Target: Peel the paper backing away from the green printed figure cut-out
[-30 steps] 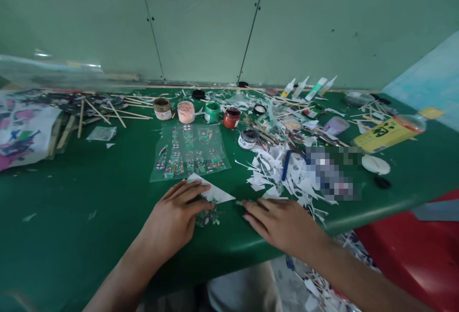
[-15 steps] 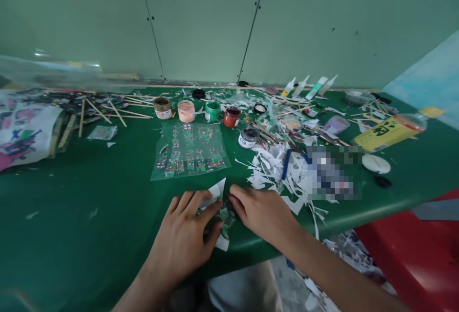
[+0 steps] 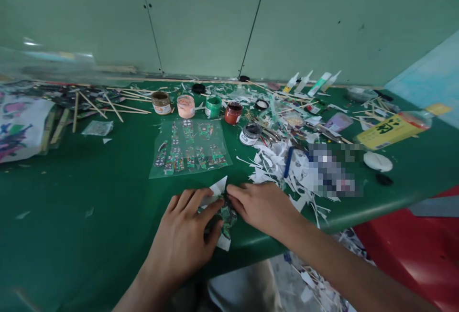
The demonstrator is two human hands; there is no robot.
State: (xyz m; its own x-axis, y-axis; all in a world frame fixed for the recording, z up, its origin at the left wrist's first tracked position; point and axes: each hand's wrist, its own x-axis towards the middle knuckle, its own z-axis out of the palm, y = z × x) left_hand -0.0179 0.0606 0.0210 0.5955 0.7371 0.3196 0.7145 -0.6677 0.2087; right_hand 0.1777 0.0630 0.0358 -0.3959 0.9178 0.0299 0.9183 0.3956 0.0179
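Observation:
A small green patterned piece [image 3: 226, 217] with white paper [image 3: 219, 186] under and beside it lies on the green table near its front edge. My left hand [image 3: 188, 228] rests over its left side, thumb and forefinger bent against it and holding it down. At the upper right edge of the piece, my right hand [image 3: 263, 207] has thumb and forefinger pinched together on it. Much of the piece is hidden by my fingers. Just beyond lies a clear plastic sheet [image 3: 215, 130] with several similar green patterned pieces on it.
Open paint jars, among them a brown one [image 3: 161, 103] and a black one [image 3: 251, 134], stand behind the sheet. White paper scraps [image 3: 267, 164] heap up on the right. Wooden sticks [image 3: 114, 107] lie at the back left. A yellow-labelled bottle [image 3: 390, 130] lies far right.
The view has shifted slightly. My right fingertips have moved a little left and in over the upper edge of the piece. My left hand holds its place.

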